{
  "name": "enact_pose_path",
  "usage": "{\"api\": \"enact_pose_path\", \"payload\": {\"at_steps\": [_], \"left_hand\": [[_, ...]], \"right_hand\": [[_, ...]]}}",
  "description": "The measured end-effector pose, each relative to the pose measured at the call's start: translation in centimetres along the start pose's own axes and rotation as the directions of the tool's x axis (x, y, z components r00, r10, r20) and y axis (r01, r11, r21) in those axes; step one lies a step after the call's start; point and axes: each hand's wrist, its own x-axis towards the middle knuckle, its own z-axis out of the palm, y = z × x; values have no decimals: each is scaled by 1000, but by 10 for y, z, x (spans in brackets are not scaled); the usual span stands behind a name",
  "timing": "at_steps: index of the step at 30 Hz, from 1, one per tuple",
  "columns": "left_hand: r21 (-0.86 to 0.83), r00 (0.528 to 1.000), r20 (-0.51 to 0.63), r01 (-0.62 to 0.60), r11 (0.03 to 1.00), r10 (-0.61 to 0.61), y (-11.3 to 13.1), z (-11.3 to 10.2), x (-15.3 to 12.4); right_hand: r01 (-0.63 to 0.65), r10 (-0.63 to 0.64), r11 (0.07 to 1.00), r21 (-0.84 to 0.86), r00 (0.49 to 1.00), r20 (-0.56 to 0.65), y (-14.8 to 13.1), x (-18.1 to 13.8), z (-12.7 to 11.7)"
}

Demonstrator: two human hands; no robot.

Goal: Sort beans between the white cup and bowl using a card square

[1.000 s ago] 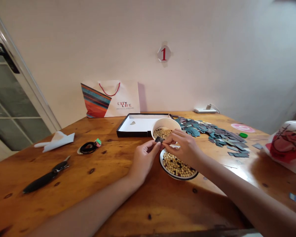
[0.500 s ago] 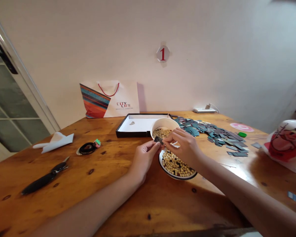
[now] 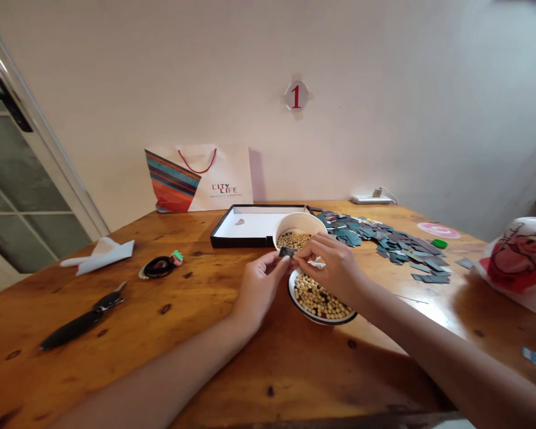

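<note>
A small flat dark piece [image 3: 286, 252] is pinched between the fingertips of both hands, above the two vessels. My left hand [image 3: 259, 280] grips it from the left, thumb on top. My right hand [image 3: 328, 262] closes on its right end, and that fingertip contact is partly hidden. Just below, a dark-rimmed white bowl [image 3: 295, 301] holds pale beads or beans mixed with some dark ones; my right hand covers part of it. Behind the hands stands a white tub [image 3: 301, 221] with similar pale and dark round pieces inside.
Many flat dark pieces [image 3: 384, 238] lie heaped at the right. A shallow black-edged box [image 3: 254, 221] sits behind, before a paper bag [image 3: 205, 185]. On the left are a black-handled knife [image 3: 80, 325], black cord loops [image 3: 158, 268] and white paper [image 3: 105, 256]. A plastic bag [image 3: 518, 262] stands far right.
The dark piece has turned slightly between the fingertips, showing more of its flat face. Both hands have stayed almost in place.
</note>
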Motion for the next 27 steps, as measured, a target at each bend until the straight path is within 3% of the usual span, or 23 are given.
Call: {"api": "enact_pose_path", "payload": {"at_steps": [3, 8, 13, 19, 24, 27], "left_hand": [[16, 1000, 6, -13, 1000, 12, 2, 0, -1], [27, 999, 7, -33, 999, 32, 2, 0, -1], [71, 999, 19, -36, 997, 35, 0, -1, 0], [51, 1000, -7, -14, 999, 15, 1, 0, -2], [32, 1000, -13, 15, 999, -14, 2, 0, -2], [19, 999, -27, 23, 1000, -22, 1, 0, -1]], "right_hand": [[13, -12, 1000, -18, 999, 38, -1, 0, -1], [-21, 20, 999, -44, 1000, -14, 0, 0, -1], [-7, 11, 998, -63, 998, 62, 1, 0, -2], [-65, 62, 995, -79, 998, -32, -1, 1, -3], [-31, 34, 998, -50, 996, 77, -1, 0, -4], [-50, 52, 998, -33, 997, 57, 0, 0, -6]]}}
